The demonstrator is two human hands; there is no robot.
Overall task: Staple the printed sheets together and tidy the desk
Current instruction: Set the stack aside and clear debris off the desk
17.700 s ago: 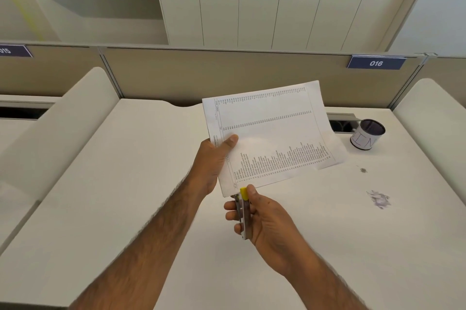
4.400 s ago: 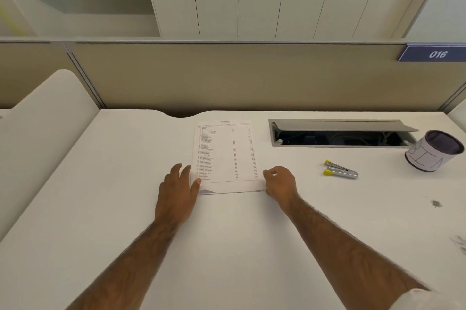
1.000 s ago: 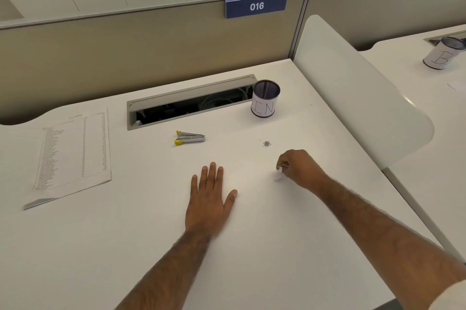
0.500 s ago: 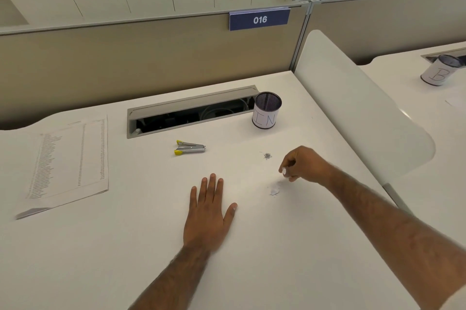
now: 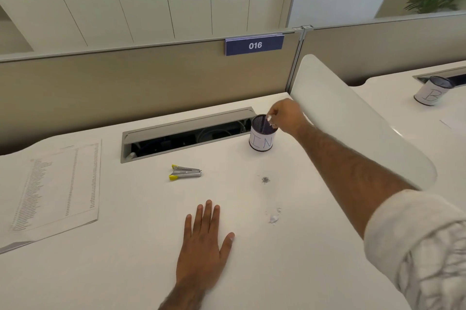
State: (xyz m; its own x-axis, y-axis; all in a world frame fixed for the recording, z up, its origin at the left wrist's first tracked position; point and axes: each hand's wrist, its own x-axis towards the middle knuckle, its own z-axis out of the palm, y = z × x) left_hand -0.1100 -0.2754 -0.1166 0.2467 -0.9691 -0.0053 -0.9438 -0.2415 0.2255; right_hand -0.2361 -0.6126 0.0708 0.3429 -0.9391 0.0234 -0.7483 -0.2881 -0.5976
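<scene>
The printed sheets (image 5: 59, 183) lie flat at the left of the white desk (image 5: 126, 259). A small silver stapler with yellow tips (image 5: 185, 173) rests near the desk's middle. My left hand (image 5: 204, 241) lies flat on the desk, fingers straight. My right hand (image 5: 283, 115) hovers over the mesh cup labelled "BIN" (image 5: 262, 136) and pinches a small white paper scrap (image 5: 270, 120) above its rim. More white scraps (image 5: 273, 217) and a small grey speck of debris (image 5: 265, 179) lie on the desk to the right of my left hand.
An open cable tray (image 5: 186, 133) runs along the back of the desk. A beige partition with a "016" sign (image 5: 254, 45) stands behind it. A white curved divider (image 5: 353, 117) bounds the right side; beyond it another desk holds a second cup (image 5: 430, 93).
My right hand lifted a paper scrap off the desk and carried it back to above the bin cup. My left hand stayed flat in place.
</scene>
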